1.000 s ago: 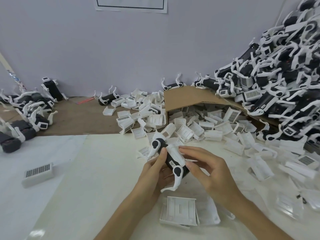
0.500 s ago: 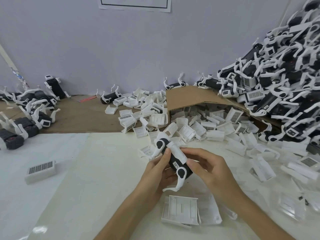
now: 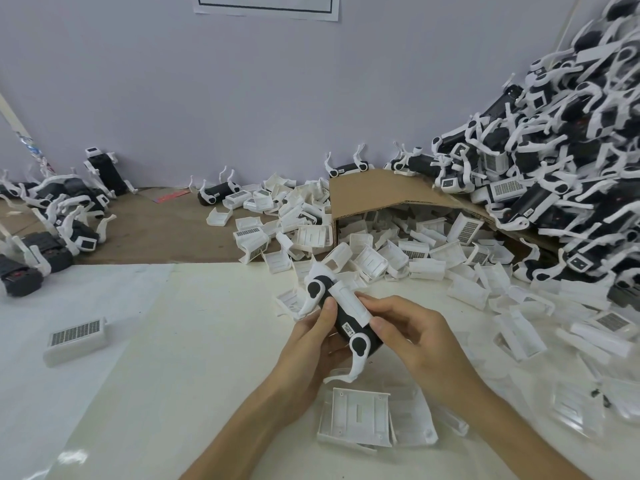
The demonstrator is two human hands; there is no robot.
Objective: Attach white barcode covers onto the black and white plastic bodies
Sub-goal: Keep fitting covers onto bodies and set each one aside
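In the head view you hold one black and white plastic body (image 3: pixel 343 322) above the white table (image 3: pixel 173 358), in front of you and a little right of the middle. Your left hand (image 3: pixel 308 344) grips it from below and from the left side, with the thumb lying on its black flank. Your right hand (image 3: pixel 412 337) pinches the white barcode cover (image 3: pixel 348 301), which sits on the top face of the body. The forefinger and thumb are curled on the nearer end of the cover.

The long axis of the body goes from far-left to near-right, and the cover lies along the same axis. So most of the cover lies to the far-left of your right grip, and the right hand is the nearer one to it. I cannot tell whether the cover is already snapped home. In my judgement the coming push goes down onto the body while the left hand holds against it.

The loose covers (image 3: pixel 415 258) spill from the cardboard box (image 3: pixel 374 199) just behind, and the pile of bodies (image 3: pixel 554 168) rises at your right.
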